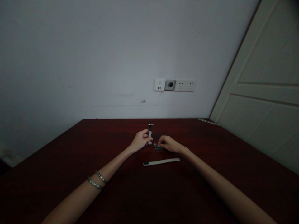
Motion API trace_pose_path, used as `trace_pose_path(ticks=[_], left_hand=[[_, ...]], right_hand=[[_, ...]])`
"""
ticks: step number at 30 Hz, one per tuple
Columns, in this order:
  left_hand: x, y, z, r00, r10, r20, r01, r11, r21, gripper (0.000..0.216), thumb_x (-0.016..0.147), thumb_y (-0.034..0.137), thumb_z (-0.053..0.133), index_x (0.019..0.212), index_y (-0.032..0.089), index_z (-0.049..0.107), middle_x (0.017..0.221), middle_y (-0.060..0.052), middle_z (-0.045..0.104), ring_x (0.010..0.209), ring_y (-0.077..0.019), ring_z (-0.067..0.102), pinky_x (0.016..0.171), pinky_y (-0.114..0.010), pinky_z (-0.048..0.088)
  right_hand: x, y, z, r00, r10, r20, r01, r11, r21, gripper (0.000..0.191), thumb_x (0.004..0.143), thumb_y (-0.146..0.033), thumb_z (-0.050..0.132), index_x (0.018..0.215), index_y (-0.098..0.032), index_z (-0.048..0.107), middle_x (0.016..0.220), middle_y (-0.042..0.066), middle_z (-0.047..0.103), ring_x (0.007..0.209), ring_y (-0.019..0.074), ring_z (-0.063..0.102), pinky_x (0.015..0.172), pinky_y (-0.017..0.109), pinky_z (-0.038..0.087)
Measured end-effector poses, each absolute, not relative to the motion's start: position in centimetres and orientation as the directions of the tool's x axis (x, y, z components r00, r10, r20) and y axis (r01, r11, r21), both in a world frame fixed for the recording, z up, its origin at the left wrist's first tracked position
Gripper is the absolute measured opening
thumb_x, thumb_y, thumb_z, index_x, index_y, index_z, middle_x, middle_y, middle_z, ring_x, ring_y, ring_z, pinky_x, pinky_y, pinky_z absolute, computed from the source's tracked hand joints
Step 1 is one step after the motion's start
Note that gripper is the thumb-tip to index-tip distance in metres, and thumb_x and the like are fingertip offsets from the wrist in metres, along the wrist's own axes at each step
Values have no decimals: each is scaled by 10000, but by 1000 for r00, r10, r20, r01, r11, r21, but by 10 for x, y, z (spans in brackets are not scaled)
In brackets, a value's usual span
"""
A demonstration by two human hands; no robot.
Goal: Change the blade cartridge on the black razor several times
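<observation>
Smooth wood-grained tabletop (112, 133); shiny metal bracelets (94, 183); glossy packet (158, 148) (plastic, it seems)

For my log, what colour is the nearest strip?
The strip is pale grey, one end dark; head view.

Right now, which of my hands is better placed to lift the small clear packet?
Probably your right hand: it is right at the small clear packet, while your left hand is farther off and holds the T-shaped piece.

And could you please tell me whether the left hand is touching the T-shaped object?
Touching: the head view shows the left hand gripping the T-shaped object between thumb and fingers.
</observation>
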State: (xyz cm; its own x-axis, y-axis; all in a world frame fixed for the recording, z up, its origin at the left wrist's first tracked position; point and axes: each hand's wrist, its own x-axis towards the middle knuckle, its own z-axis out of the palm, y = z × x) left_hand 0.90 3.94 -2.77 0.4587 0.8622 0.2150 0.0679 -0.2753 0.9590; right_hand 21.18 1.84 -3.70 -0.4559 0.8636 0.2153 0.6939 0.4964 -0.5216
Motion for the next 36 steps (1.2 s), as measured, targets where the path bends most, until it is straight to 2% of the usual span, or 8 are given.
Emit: trace_pose_path(ticks=[5,11,17,22,26,30,33,36], left_hand=[[11,37,-24,448,866,222,74,-283,956,255,692,184,634,922,133,537,668,-16,629,572,-148,646,491,-196,465],[10,38,-26,450,859,242,62,-301,952,270,697,210,637,937,133,540,676,-19,629,578,-152,644,492,-205,467],[12,34,-23,492,845,208,60,-271,961,319,700,224,635,986,131,528,681,-25,634,591,-159,648,473,-197,459],[15,29,-18,504,833,229,62,-299,952,293,694,219,640,954,127,539,639,-7,619,580,-143,636,483,-190,452],[14,27,-16,495,832,249,43,-310,950,249,701,218,631,908,133,522,634,-1,615,571,-140,635,492,-195,465],[12,28,-13,482,838,257,3,-294,956,238,705,223,630,880,140,491,652,-2,619,564,-143,641,491,-205,486],[10,29,-8,443,866,233,10,-265,964,253,704,227,636,880,139,478,654,-7,623,546,-149,642,459,-202,486],[8,29,-3,417,884,212,3,-235,972,266,705,230,641,888,138,472,653,-9,628,542,-148,644,448,-196,488]], right_hand=[[213,19,-29,-380,901,210,653,422,-628,97,716,-179,577,728,-136,663,703,31,628,638,130,552,604,232,404],[212,14,-11,-332,910,249,495,393,-775,165,730,-282,590,731,-128,648,694,37,638,641,134,556,631,254,421],[205,8,-6,-331,905,266,447,399,-801,197,732,-315,599,742,-124,647,688,35,634,625,127,551,612,251,425],[200,5,-6,-334,909,248,425,380,-821,213,734,-328,601,746,-121,651,682,35,637,615,129,562,594,249,431],[196,3,-5,-336,908,250,398,377,-836,216,747,-327,593,796,-127,658,757,50,665,697,154,600,655,275,462],[197,0,0,-311,880,359,431,467,-772,232,776,-313,574,910,-146,663,871,63,675,792,168,607,729,300,468],[202,-2,5,-339,786,516,509,615,-602,200,793,-291,577,931,-180,671,913,61,667,861,173,583,789,311,447],[206,-3,7,-445,689,572,544,715,-439,193,816,-268,564,961,-208,676,918,58,663,902,176,559,812,312,436]])
